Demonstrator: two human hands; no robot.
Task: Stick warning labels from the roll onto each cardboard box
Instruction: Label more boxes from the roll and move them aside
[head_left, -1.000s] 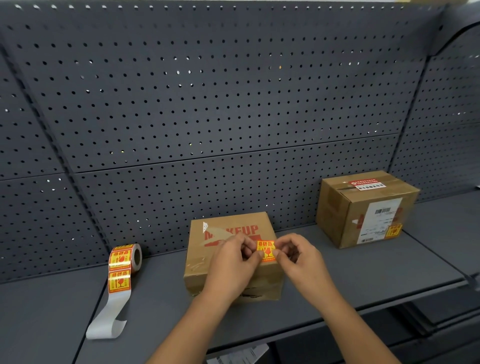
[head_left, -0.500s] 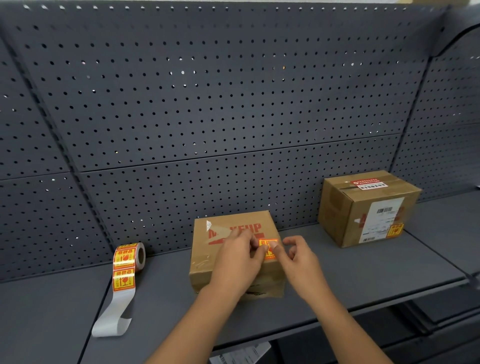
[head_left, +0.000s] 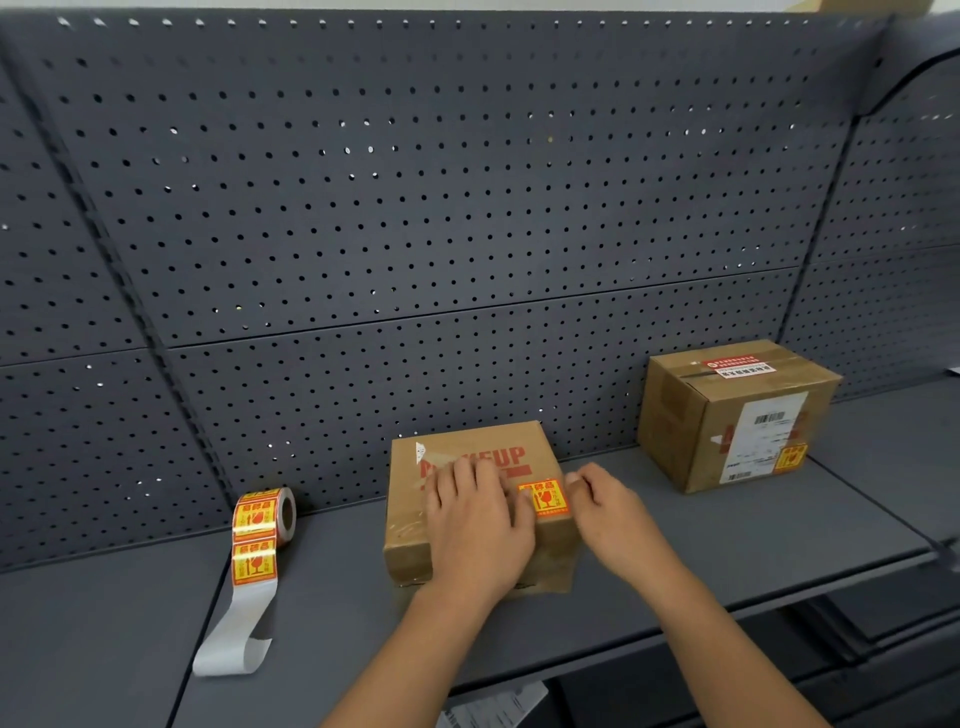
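While label (head_left: 543, 498) sits on box (head_left: 409, 512) top, near-right corner: left hand (head_left: 478, 525) flat, fingers straight, steadying box; right hand (head_left: 608, 512) just beside, loosely curled, empty. Advice: rub label edges down firmly. Roll (head_left: 262, 514) on shelf (head_left: 675, 561), left.

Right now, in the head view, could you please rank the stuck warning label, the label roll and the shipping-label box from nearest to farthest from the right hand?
1. Warning label, on the MAKEUP box, just left of the right hand.
2. Shipping-label box, back right on the shelf.
3. Label roll, far left, past the left hand.
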